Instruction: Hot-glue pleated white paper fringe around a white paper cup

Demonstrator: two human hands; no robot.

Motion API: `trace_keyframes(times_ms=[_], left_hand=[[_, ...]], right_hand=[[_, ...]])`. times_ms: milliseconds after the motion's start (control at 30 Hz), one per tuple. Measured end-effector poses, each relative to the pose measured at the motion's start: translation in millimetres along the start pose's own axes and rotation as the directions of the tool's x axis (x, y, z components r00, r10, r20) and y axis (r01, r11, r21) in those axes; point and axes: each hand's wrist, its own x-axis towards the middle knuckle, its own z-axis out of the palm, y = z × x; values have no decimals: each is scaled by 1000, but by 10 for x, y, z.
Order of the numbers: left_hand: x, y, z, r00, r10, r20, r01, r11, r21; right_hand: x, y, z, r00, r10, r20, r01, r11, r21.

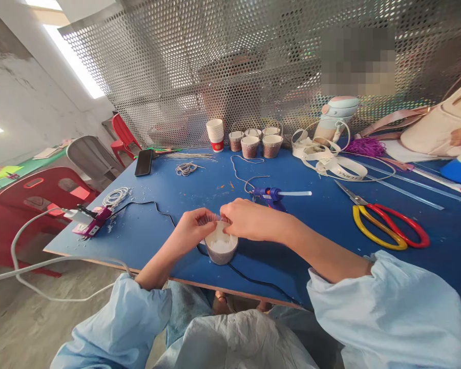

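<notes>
A small paper cup [221,250] with a white inside and a greyish-brown covering stands near the front edge of the blue table. My left hand [194,228] is closed at its far left rim, thumb over the inside. My right hand [249,219] grips the far right of the rim, its fingers bent down into the cup. Between the hands, a sheer, finely ribbed trim [206,219] shows along the far rim; its exact kind is unclear. Something white lies at the cup's bottom. Just beyond my right hand rests a blue glue gun [268,195] with a clear glue stick.
Several covered cups with handles [250,147] stand at the back beside stacked paper cups [215,136]. Scissors [384,220], white ribbon [330,163] and clear glue sticks [403,189] lie right. A phone [144,162] and power strip [96,221] are left. A black cable [257,281] passes the cup.
</notes>
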Motion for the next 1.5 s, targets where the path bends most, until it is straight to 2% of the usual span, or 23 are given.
trace_keyframes(times_ms=[100,200,300,400,500,600,667,700,833,933,1033,1133,1333,1433,1500], left_hand=[[1,9,-6,1000,-5,-8,5,999,-48],[-7,-2,-18,1000,-6,-23,3,994,-110],[-19,-59,-28,995,-13,-95,-5,983,-181],[-46,-147,-36,971,-9,-239,-35,983,-178],[-123,-228,-45,897,67,-437,-109,991,-73],[-285,-278,-27,756,145,-639,-148,988,48],[-432,-297,30,685,174,-708,-155,984,91],[-512,-305,76,673,173,-719,-157,984,90],[-811,-345,349,698,107,-708,-166,986,-15],[-982,-374,552,701,80,-709,-180,981,-68],[-1082,-411,666,718,48,-695,-166,981,-103],[-1087,-485,682,740,37,-672,-158,980,-120],[-980,-684,614,743,73,-665,-164,984,-75],[-981,-745,610,752,112,-650,-187,981,-47],[-999,-766,613,756,158,-635,-210,978,-7]], right_hand=[[-46,79,-116,999,-3,-38,12,971,241],[-48,155,-179,985,85,-152,-9,895,446],[-7,203,-183,949,149,-278,20,852,524],[42,242,-164,918,177,-356,37,853,520],[76,289,-137,916,180,-358,23,868,496],[96,313,-113,954,126,-272,28,866,498],[106,300,-105,966,92,-240,43,862,506],[111,287,-103,966,84,-243,53,860,508],[141,220,-88,950,82,-301,91,850,520],[181,176,-44,936,83,-343,121,836,534],[205,121,-14,915,84,-394,154,831,535],[157,41,-64,881,98,-463,185,830,527],[-145,-105,-181,798,119,-590,219,856,469],[-235,-116,-144,812,124,-570,170,884,435],[-236,-104,-133,840,133,-526,65,937,342]])
